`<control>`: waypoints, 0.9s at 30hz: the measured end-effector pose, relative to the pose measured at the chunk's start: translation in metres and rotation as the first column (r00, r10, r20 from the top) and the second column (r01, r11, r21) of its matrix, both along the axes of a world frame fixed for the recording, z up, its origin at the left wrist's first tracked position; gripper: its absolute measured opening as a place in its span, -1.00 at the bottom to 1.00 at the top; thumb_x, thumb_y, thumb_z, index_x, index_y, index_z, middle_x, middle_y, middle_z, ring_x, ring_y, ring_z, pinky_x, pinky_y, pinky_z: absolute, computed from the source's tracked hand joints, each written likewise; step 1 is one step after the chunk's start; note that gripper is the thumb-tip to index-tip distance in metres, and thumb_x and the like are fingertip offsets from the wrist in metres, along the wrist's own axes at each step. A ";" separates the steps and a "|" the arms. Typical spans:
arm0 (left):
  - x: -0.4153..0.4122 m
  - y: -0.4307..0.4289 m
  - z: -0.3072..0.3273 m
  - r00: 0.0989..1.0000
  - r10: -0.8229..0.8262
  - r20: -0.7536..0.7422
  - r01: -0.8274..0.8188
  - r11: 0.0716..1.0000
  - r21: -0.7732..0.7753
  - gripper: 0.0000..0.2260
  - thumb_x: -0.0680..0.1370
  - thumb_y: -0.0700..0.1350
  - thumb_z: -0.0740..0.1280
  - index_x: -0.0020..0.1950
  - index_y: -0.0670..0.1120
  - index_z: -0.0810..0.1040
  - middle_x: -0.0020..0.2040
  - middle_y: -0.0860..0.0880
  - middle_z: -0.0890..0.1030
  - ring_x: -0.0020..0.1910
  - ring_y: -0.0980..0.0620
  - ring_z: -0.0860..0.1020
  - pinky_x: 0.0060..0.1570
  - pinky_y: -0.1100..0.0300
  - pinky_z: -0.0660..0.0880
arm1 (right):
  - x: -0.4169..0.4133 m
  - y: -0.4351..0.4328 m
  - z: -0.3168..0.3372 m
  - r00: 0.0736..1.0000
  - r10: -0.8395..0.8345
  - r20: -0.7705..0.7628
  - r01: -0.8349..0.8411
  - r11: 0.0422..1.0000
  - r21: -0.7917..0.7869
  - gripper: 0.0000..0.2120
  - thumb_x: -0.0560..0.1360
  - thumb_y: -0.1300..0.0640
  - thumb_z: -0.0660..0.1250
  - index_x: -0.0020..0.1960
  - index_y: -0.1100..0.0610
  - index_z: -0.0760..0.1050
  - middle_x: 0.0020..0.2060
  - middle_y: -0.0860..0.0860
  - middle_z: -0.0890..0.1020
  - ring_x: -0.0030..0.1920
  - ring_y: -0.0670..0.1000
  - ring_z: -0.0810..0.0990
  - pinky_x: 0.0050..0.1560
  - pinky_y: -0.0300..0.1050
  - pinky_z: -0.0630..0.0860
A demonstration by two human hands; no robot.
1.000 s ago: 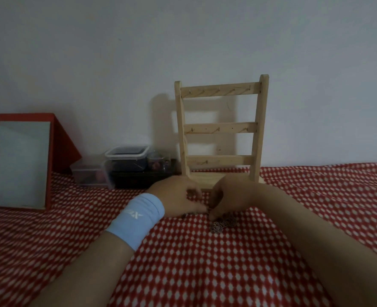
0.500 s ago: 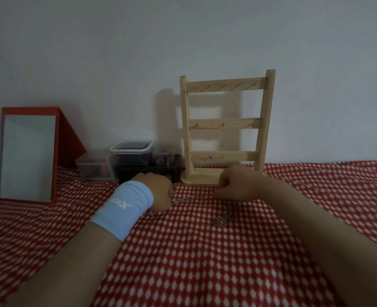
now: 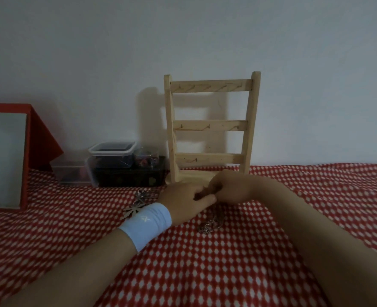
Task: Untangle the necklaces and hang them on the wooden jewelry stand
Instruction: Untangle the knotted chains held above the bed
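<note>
The wooden jewelry stand (image 3: 212, 127) stands upright against the wall, and all three of its peg rails are bare. Just in front of its base my left hand (image 3: 186, 201) and my right hand (image 3: 231, 189) meet fingertip to fingertip, fingers curled and pinching a thin necklace chain that barely shows between them. A small tangle of silver necklaces (image 3: 207, 228) lies on the cloth right under the hands. One necklace with a pale flower-shaped pendant (image 3: 134, 209) lies apart, to the left of my left wrist.
A red-and-white patterned cloth (image 3: 205, 273) covers the surface. Clear plastic boxes (image 3: 112, 158) and a dark box (image 3: 129, 179) sit left of the stand. A red-framed mirror (image 3: 4, 158) leans at the far left. The wall is close behind.
My hands had pulled apart with a chain stretched between them; now they have come back together. A pendant necklace has appeared on the cloth left of my left wrist.
</note>
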State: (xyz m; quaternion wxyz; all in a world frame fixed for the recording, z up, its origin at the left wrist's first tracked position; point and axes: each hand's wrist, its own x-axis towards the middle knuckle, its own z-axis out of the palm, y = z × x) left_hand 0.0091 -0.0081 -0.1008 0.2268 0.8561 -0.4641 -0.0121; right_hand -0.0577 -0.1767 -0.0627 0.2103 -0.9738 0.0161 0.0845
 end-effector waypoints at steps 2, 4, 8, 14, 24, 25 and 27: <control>0.002 -0.002 -0.008 0.988 0.037 -0.153 -0.061 0.986 -0.155 -0.76 0.51 0.24 0.28 -0.13 0.12 0.59 -0.19 0.15 0.61 -0.16 0.16 0.57 -0.12 0.19 0.51 | 0.000 -0.002 0.002 0.996 -0.041 0.085 0.027 0.986 0.162 -0.89 0.58 0.11 0.35 -0.08 0.02 0.64 -0.17 -0.05 0.67 -0.15 -0.07 0.62 -0.03 -0.13 0.57; 0.006 -0.002 -0.010 0.957 -0.002 -0.289 -0.069 0.970 -0.235 -0.83 0.51 0.14 0.37 -0.03 0.08 0.65 -0.12 0.18 0.64 -0.09 0.22 0.58 -0.04 0.28 0.49 | -0.003 -0.004 0.006 0.984 -0.108 0.139 0.050 0.930 0.363 -0.87 0.59 0.14 0.36 -0.10 0.09 0.64 -0.24 0.00 0.66 -0.24 -0.04 0.59 -0.19 -0.16 0.56; 0.009 0.003 -0.006 0.903 -0.081 -0.421 -0.115 0.900 -0.420 -0.86 0.55 -0.04 0.38 -0.11 -0.04 0.69 -0.16 0.08 0.69 -0.15 0.23 0.60 -0.09 0.39 0.46 | -0.003 -0.003 0.006 0.958 -0.191 0.216 0.023 0.798 0.602 -0.86 0.62 0.15 0.35 -0.06 0.17 0.64 -0.22 0.05 0.70 -0.24 -0.01 0.64 -0.23 -0.16 0.60; 0.005 0.010 0.004 0.641 -0.279 -0.715 -0.346 0.726 -0.594 -0.84 0.57 -0.16 0.35 0.09 -0.16 0.65 -0.12 -0.08 0.70 -0.23 0.02 0.64 -0.27 0.22 0.59 | 0.000 -0.001 -0.003 0.993 -0.090 0.070 0.020 0.743 0.670 -0.80 0.60 0.13 0.37 0.18 0.17 0.63 0.05 0.09 0.72 0.02 0.12 0.70 0.08 -0.02 0.65; 0.005 0.014 0.004 0.588 -0.302 -0.750 -0.386 0.710 -0.588 -0.83 0.53 -0.25 0.40 0.11 -0.18 0.62 -0.11 -0.10 0.71 -0.19 0.03 0.66 -0.16 0.22 0.60 | -0.001 0.009 -0.005 0.932 -0.248 0.266 0.017 0.759 0.651 -0.90 0.52 0.22 0.47 0.03 0.20 0.70 -0.16 0.12 0.75 -0.28 -0.02 0.66 -0.20 -0.13 0.65; 0.006 0.015 0.003 0.605 -0.287 -0.742 -0.383 0.713 -0.588 -0.84 0.53 -0.27 0.39 0.10 -0.18 0.62 -0.10 -0.10 0.71 -0.19 0.03 0.66 -0.16 0.22 0.61 | -0.001 0.010 -0.005 0.926 -0.255 0.279 0.015 0.764 0.646 -0.87 0.52 0.22 0.48 0.07 0.18 0.68 -0.17 0.12 0.75 -0.29 0.00 0.67 -0.24 -0.14 0.65; 0.007 0.015 0.003 0.637 -0.252 -0.728 -0.395 0.704 -0.590 -0.86 0.52 -0.27 0.40 0.07 -0.17 0.63 -0.11 -0.11 0.71 -0.21 0.04 0.66 -0.17 0.21 0.61 | -0.001 0.013 -0.005 0.921 -0.237 0.308 -0.007 0.783 0.622 -0.82 0.52 0.24 0.48 0.12 0.17 0.63 -0.20 0.10 0.75 -0.32 -0.01 0.69 -0.30 -0.19 0.63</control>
